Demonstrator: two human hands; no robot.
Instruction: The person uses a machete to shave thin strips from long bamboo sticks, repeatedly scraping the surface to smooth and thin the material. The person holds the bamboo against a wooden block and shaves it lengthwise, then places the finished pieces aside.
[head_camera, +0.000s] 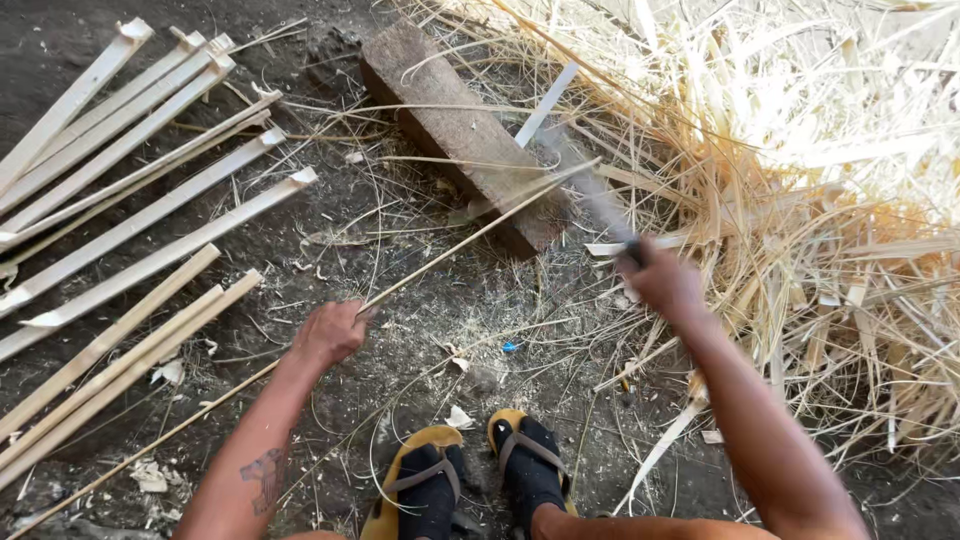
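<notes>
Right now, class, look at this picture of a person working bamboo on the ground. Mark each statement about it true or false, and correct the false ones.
1. The left hand holds a thin bamboo strip. True.
2. The strip's far end rests on a metal anvil. False: it lies across a wooden block.
3. The right hand grips a blade, blurred by motion. True.
4. The split bamboo slats are stacked on the person's right. False: they lie on the left; loose shavings are piled on the right.
5. The person is barefoot. False: the feet wear black socks in yellow sandals.
</notes>
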